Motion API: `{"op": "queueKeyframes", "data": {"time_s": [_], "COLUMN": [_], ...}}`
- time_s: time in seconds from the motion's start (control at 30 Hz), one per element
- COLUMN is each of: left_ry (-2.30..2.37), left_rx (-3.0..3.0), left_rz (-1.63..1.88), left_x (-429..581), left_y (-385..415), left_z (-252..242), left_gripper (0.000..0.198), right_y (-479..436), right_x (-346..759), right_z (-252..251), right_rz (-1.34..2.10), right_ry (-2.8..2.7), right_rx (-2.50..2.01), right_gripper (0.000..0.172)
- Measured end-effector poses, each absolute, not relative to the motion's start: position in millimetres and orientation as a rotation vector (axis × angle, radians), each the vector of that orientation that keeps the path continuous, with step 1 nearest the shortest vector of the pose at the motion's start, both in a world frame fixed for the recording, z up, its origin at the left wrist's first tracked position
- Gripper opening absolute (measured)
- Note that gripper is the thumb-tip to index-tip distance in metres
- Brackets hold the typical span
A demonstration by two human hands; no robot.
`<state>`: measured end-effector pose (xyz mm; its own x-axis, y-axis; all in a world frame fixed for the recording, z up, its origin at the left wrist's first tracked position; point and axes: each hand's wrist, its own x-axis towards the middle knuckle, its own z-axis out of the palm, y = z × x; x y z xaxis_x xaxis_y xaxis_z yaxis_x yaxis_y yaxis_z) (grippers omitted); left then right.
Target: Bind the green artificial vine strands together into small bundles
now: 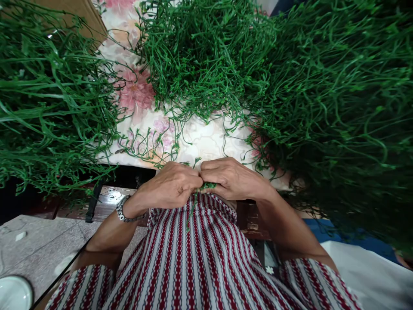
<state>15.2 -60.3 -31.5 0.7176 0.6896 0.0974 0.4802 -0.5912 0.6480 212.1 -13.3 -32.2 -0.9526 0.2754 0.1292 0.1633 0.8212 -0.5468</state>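
Note:
My left hand point(172, 184) and my right hand point(230, 176) meet at the table's front edge, close to my body. Both are closed, fingertips pinched together and touching. Between them is a small green stem point(208, 186), plastic-looking, with part of it showing under my right fingers. A thin green end point(191, 213) dangles below my left fingers over the striped clothing. The fingers cover most of what is held. Just beyond my hands, several loose branching green stems point(155, 155) lie on the flowered tablecloth point(203, 137).
Large heaps of green stems surround the work spot: a left heap point(51, 99), a middle heap point(206, 56) and a tall right heap point(348, 86) overhanging the edge. A cardboard box point(87, 19) stands at the back left. A white bowl point(14, 292) sits low at left.

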Motion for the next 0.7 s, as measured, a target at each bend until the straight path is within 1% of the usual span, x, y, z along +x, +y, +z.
{"op": "queueKeyframes", "data": {"time_s": [0.1,0.23,0.37,0.43,0.57,0.7], "left_ry": [0.931,0.913,0.842,0.799,0.738,0.670], "left_rx": [2.447,2.547,2.565,2.538,2.409,2.290], "left_rz": [0.370,0.288,0.269,0.294,0.456,0.542], "left_x": [17.1,20.7,20.3,17.4,9.4,5.0], "left_y": [-61.2,-62.5,-63.2,-62.1,-58.1,-56.0], "left_z": [-30.7,-31.9,-34.4,-35.4,-35.8,-31.4], "left_gripper": [0.018,0.018,0.017,0.017,0.020,0.022], "right_y": [-12.9,-16.5,-19.8,-19.4,-17.6,-21.2], "right_x": [209.5,206.4,205.8,206.8,209.3,210.0], "right_z": [-29.0,-24.7,-22.0,-20.6,-20.9,-30.6], "right_rz": [0.664,0.592,0.603,0.632,0.655,0.710], "right_ry": [-2.920,-3.006,-3.031,-3.007,-2.864,-2.691], "right_rx": [-0.377,-0.418,-0.412,-0.369,-0.321,-0.285], "right_gripper": [0.016,0.016,0.018,0.018,0.020,0.022]}}
